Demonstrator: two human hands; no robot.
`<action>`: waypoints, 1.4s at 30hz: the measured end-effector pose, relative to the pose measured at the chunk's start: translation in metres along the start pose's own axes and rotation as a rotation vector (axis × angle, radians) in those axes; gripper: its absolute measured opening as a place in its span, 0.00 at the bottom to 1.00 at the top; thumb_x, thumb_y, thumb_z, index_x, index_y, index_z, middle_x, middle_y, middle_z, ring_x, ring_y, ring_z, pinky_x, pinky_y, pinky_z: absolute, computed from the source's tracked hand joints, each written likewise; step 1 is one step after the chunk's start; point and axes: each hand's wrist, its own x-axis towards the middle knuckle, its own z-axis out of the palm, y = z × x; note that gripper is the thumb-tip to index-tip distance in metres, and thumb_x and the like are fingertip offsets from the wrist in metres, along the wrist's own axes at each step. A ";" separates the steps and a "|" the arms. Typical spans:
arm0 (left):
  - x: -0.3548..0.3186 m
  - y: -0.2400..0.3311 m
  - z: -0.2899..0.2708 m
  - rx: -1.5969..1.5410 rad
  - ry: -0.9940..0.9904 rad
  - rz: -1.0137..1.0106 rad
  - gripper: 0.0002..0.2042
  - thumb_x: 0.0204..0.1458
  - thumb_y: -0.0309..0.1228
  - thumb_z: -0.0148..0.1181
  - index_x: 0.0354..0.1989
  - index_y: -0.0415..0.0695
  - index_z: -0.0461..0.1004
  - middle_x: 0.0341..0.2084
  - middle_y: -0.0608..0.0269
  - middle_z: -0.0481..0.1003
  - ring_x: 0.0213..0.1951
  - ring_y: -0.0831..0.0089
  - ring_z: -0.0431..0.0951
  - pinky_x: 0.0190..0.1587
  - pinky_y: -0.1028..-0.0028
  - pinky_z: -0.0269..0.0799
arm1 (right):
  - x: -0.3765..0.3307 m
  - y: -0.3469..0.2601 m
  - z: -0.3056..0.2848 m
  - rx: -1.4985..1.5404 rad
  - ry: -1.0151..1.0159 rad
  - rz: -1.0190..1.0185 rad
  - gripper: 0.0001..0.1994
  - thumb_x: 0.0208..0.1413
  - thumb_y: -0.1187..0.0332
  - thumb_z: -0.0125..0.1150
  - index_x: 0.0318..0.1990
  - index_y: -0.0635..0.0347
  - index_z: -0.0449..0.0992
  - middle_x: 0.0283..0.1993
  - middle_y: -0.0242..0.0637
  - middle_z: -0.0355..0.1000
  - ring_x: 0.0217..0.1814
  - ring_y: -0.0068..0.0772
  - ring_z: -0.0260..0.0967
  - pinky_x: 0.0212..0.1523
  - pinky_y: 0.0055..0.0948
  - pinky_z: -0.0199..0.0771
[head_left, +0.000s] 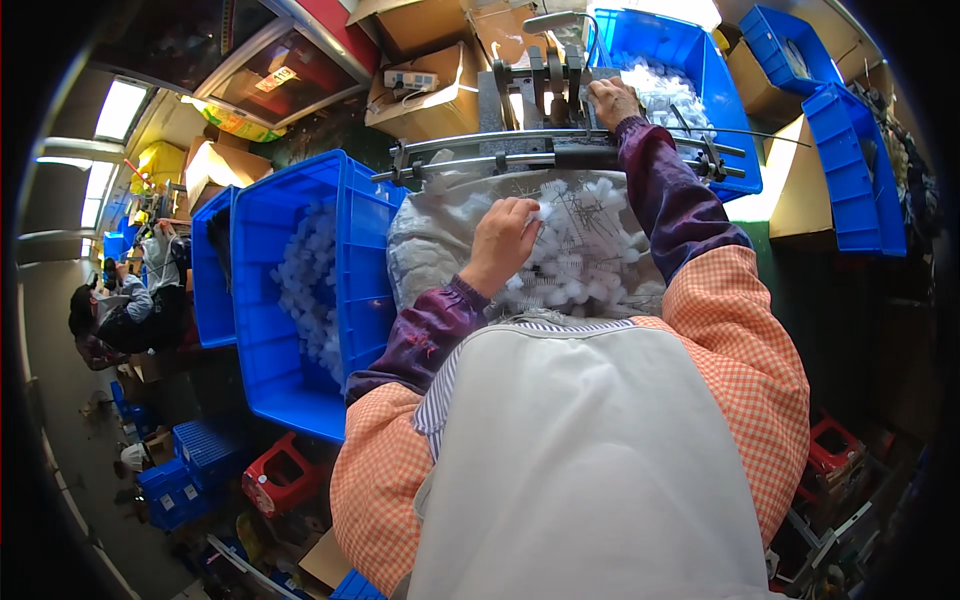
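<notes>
My left hand [500, 243] is over the pale cloth [420, 240] spread in front of me, its fingers bent together around a small white piece [543, 212]. Beneath and beside it lies a heap of small white pieces [585, 265], with thin dark metal pins [583, 212] scattered on top. My right hand [613, 104] is farther off, at the right side of a metal bench machine [540, 95]. Its fingers curl down against the machine; what they hold, if anything, is hidden. Steel rods [480, 163] cross between the machine and the cloth.
A large blue bin [262, 300] of white pieces [310, 290] stands to my left. Another blue bin [735, 100] with white pieces [668, 95] is beyond my right hand. Cardboard boxes [430, 105] sit behind the machine. A red stool [280, 475] is at lower left. A person [150, 300] is far left.
</notes>
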 end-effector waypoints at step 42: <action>0.028 0.018 -0.044 -0.342 0.030 -0.126 0.07 0.44 0.24 0.61 0.32 0.38 0.74 0.24 0.63 0.73 0.24 0.78 0.73 0.26 0.81 0.66 | -0.014 0.017 -0.017 -0.037 -0.187 0.286 0.12 0.49 0.65 0.47 0.40 0.52 0.73 0.47 0.42 0.68 0.51 0.38 0.66 0.50 0.44 0.57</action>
